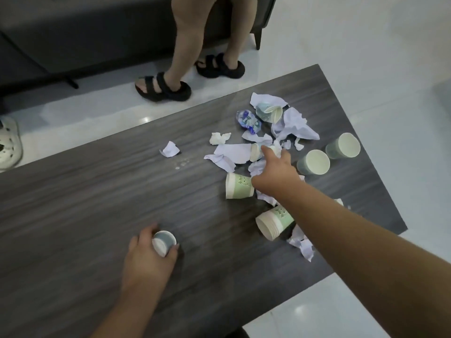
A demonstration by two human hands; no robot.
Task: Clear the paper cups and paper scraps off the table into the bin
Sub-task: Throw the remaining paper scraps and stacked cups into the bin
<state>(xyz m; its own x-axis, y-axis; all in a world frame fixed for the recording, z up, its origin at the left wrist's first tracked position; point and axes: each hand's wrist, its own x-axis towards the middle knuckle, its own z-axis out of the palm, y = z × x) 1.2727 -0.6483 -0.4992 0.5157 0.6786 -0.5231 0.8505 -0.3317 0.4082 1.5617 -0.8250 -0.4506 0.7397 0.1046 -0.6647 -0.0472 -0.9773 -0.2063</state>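
Note:
My left hand [148,252] grips a small paper cup [164,242] near the front of the dark wooden table [97,191]. My right hand [275,174] reaches into a pile of pale torn paper scraps [231,152], its fingers touching a tipped cup [256,152]; whether it grips that cup is unclear. Two green cups lie on their sides beside my right arm [238,187] [271,223]. Two more cups stand upright at the right [313,162] [344,145]. A crushed cup [269,112] lies at the far end of the pile. No bin is in view.
A crumpled blue wrapper [249,121] and a white tissue wad [219,138] lie among the scraps, a lone scrap [170,149] apart to the left. A person in black sandals [163,87] stands at the table's far edge before a dark sofa [73,32].

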